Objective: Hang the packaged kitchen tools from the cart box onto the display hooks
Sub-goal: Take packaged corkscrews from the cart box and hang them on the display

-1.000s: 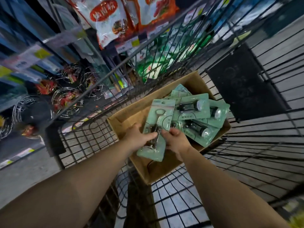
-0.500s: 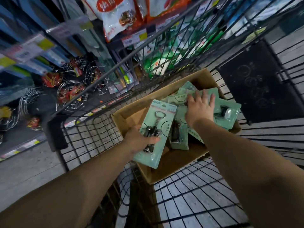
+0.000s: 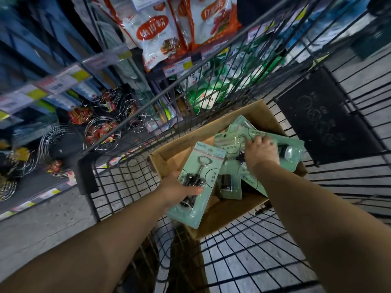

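A brown cardboard box (image 3: 230, 214) sits in a black wire cart and holds several mint-green blister packs of kitchen tools (image 3: 293, 154). My left hand (image 3: 176, 190) grips one pack with a metal corkscrew (image 3: 200, 178) over the box's near left corner, thumb across its front. My right hand (image 3: 261, 153) reaches into the pile further back, its fingers curled onto the top pack; what the fingertips pinch is hidden. Another pack with a dark tool (image 3: 229, 185) lies between my hands.
The wire cart (image 3: 249, 256) surrounds the box, with its top rail (image 3: 190, 77) crossing in front of the shelves. Hanging seasoning bags (image 3: 156, 37) and round wire racks (image 3: 103, 132) fill the display to the left. A dark floor mat (image 3: 323, 115) lies beyond the cart.
My right hand let go of the corkscrew pack and moved back into the pile, where its fingers have curled. My left hand keeps the pack alone, slightly lowered and to the left.
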Demonstrator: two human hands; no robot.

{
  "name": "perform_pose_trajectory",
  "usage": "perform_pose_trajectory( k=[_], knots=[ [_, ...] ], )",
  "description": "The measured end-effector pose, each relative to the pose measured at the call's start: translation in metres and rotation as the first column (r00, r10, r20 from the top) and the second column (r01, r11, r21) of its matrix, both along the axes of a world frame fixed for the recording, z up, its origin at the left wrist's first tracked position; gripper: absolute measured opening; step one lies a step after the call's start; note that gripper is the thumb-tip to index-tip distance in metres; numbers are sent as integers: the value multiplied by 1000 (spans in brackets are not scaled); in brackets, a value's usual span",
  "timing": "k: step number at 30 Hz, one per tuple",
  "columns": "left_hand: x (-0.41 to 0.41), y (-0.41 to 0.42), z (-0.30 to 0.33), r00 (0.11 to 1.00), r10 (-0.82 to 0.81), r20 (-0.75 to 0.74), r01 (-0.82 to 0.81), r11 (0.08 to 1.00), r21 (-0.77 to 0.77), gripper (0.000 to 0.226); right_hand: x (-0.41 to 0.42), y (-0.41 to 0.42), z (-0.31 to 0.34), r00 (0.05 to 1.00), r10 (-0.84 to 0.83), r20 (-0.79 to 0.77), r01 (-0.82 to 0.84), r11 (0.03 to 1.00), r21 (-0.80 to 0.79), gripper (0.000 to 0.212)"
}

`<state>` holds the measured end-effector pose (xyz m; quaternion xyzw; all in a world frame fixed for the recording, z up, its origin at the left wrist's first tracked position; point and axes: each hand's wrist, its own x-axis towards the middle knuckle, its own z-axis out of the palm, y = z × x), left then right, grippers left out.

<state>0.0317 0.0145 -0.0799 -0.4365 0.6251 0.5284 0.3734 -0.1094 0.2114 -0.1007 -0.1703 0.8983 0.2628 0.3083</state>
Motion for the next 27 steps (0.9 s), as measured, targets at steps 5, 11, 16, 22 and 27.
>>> perform_pose_trajectory(
  k=[5,11,16,22,27],
  knots=[
    [17,-3,1,999,27,-27,-27,1000,1,87,1,3,6,992,71,-106,-86,987,-139,46],
    [37,-8,14,991,79,-109,-80,997,-4,77,18,6,22,966,-254,40,249,887,-389,51],
    [46,-15,51,969,104,-222,-104,995,13,81,51,7,52,718,-585,377,680,470,-563,51],
    [75,-46,105,908,113,-404,-121,993,7,69,120,-40,107,552,-621,556,742,63,-667,105],
    [148,-107,149,817,88,-570,-146,988,-57,79,197,-118,164,661,-528,533,619,-18,-785,65]
  ],
)
